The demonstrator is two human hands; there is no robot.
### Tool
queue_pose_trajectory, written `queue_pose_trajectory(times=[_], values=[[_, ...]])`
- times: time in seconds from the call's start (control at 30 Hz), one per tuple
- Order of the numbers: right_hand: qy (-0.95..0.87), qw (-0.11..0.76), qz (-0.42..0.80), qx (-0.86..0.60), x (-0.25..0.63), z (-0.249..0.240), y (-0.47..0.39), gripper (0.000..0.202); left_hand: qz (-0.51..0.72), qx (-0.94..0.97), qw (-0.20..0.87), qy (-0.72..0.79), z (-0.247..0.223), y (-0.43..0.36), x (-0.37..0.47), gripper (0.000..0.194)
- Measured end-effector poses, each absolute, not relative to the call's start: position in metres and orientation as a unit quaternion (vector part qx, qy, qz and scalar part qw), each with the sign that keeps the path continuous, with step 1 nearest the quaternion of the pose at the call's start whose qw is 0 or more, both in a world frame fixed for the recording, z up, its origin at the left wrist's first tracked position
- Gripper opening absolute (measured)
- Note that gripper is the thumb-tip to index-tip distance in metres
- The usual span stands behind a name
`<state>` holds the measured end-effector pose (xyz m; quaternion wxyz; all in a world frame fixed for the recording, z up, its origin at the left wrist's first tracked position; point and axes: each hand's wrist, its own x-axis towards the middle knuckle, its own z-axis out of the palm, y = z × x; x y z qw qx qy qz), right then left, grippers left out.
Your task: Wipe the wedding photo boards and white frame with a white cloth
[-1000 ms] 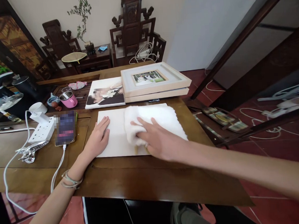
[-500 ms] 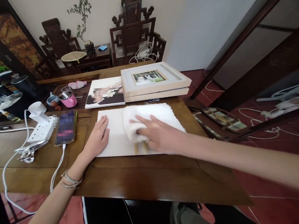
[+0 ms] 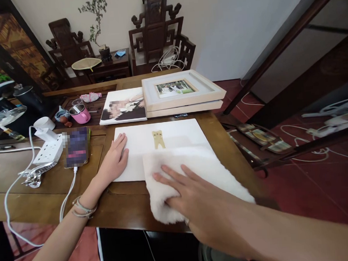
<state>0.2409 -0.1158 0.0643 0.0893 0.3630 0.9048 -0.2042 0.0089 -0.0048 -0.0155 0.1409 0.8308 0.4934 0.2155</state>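
A white panel (image 3: pixel 133 149) lies flat on the wooden table, with a gold-coloured, two-legged metal plate (image 3: pixel 158 139) on its upper middle. My left hand (image 3: pixel 116 158) rests flat along the panel's left edge, fingers stretched out and holding nothing. Under my right hand (image 3: pixel 190 197) is a fluffy white cloth (image 3: pixel 165 178), bunched at its left end. The fingers press on top of it and the thumb tucks into a fold. The cloth covers the panel's lower right part and hangs past the near table edge.
Behind the panel lie a photo print (image 3: pixel 121 106) and stacked pale wooden picture frames (image 3: pixel 177 92). On the left are a phone (image 3: pixel 76 147) on a white cable, a power strip (image 3: pixel 50 149) and a pink mug (image 3: pixel 80 114). The wooden table's front edge (image 3: pixel 123 213) is close to me.
My right hand has drawn the cloth down toward me, from the panel's middle to past its near edge. The metal plate now shows fully. My left hand has stayed in place.
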Motion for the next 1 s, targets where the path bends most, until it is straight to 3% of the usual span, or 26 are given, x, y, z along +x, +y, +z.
queue_pose_trajectory(times=[0.13, 0.37, 0.5, 0.77, 1.0], values=[[0.901, 0.098, -0.209, 0.366, 0.24, 0.071, -0.105, 0.047, 0.208, 0.831, 0.138, 0.497, -0.016, -0.005, 0.009, 0.052], [0.906, 0.08, -0.071, 0.409, 0.226, 0.053, -0.018, 0.051, 0.194, 0.834, 0.142, 0.496, -0.015, -0.005, 0.008, 0.051], [0.907, 0.06, -0.044, 0.414, 0.217, 0.045, -0.022, 0.047, 0.195, 0.835, 0.142, 0.495, -0.015, -0.004, 0.008, 0.051], [0.938, 0.033, -0.154, 0.31, 0.217, 0.056, -0.121, 0.033, 0.198, 0.835, 0.141, 0.494, -0.017, -0.004, 0.008, 0.05], [0.923, 0.055, -0.117, 0.363, 0.219, 0.055, -0.049, 0.046, 0.191, 0.836, 0.141, 0.495, -0.015, -0.004, 0.008, 0.049]])
